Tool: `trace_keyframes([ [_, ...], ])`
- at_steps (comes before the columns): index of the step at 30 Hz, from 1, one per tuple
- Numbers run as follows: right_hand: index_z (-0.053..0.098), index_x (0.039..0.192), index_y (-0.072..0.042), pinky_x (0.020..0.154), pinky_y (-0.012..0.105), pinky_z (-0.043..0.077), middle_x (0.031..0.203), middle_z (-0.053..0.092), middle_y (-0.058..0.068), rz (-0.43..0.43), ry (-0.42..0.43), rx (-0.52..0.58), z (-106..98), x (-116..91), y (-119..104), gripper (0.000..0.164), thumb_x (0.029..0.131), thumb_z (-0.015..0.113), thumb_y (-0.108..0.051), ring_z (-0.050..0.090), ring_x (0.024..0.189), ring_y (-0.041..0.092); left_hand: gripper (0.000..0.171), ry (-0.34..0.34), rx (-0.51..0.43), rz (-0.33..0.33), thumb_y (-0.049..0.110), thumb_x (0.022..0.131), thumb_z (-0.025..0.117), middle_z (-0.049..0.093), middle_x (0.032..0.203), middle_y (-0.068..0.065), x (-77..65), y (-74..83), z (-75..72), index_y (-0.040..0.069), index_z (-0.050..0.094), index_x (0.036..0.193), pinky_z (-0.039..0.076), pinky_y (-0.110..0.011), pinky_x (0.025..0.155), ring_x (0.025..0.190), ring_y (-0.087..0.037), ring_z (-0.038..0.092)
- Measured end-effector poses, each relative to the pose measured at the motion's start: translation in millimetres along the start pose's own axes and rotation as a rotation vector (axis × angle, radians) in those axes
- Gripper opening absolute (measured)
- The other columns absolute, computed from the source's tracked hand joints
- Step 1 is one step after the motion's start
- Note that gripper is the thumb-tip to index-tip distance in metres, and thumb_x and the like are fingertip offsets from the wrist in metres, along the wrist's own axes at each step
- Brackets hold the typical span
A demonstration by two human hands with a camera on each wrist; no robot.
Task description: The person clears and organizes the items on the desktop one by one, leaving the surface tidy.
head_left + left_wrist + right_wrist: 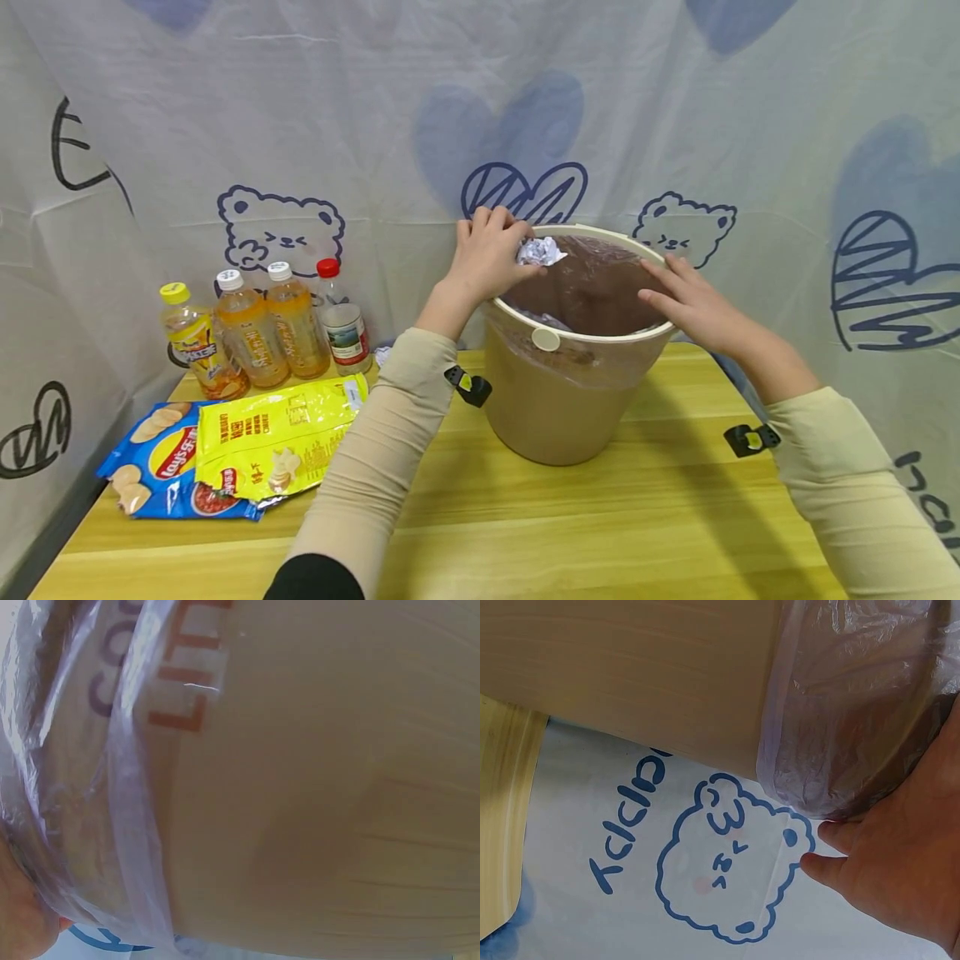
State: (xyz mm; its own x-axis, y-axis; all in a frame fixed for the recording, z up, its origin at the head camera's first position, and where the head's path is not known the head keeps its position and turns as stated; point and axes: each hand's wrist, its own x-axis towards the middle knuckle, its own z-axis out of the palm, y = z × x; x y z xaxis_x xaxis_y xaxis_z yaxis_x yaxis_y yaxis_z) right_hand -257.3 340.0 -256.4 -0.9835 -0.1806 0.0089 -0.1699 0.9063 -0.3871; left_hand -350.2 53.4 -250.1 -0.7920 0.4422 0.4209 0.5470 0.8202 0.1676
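Note:
A beige trash can (558,417) with a cream rim and a clear plastic liner (855,705) stands on the table. Over the left side of its rim, my left hand (487,254) pinches a crumpled ball of white paper (542,251) between thumb and fingers. On the opposite side, my right hand (697,304) rests at the rim with its fingers extended. The right wrist view shows that hand (900,862) beside the liner's folded edge. From the left wrist, mostly the can's wall (300,765) shows; the paper ball is out of sight there.
Left of the can stand several plastic bottles (255,342) with yellow, white and red caps. A yellow snack bag (277,433) overlaps a blue chip bag (161,479) in front of them. White paper (383,356) shows behind my left sleeve. A printed curtain (405,125) hangs behind the wooden table (555,533).

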Motion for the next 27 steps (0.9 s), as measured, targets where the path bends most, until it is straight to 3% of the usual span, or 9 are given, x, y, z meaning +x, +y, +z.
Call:
trace_keyframes([
  [17, 0.007, 0.158, -0.016, 0.109, 0.075, 0.004, 0.162, -0.012, 0.020, -0.005, -0.001, 0.002, -0.3, -0.9, 0.1, 0.069, 0.103, 0.031, -0.050, -0.011, 0.148, 0.047, 0.053, 0.034, -0.056, 0.001, 0.061, 0.085, 0.063, 0.048, 0.125, -0.002, -2.4, -0.8, 0.4, 0.026, 0.060, 0.125, 0.026, -0.047, 0.098, 0.122, -0.025, 0.033],
  [27, 0.007, 0.158, -0.016, 0.110, 0.074, 0.005, 0.163, -0.011, 0.020, 0.000, -0.009, -0.016, 2.3, 0.4, 0.0, 0.070, 0.102, 0.031, -0.052, -0.011, 0.148, 0.047, 0.044, 0.196, -0.015, -0.006, 0.056, 0.089, 0.061, 0.052, 0.121, -0.001, -14.9, -5.4, -0.1, 0.024, 0.065, 0.118, 0.028, -0.045, 0.095, 0.115, -0.024, 0.040],
])
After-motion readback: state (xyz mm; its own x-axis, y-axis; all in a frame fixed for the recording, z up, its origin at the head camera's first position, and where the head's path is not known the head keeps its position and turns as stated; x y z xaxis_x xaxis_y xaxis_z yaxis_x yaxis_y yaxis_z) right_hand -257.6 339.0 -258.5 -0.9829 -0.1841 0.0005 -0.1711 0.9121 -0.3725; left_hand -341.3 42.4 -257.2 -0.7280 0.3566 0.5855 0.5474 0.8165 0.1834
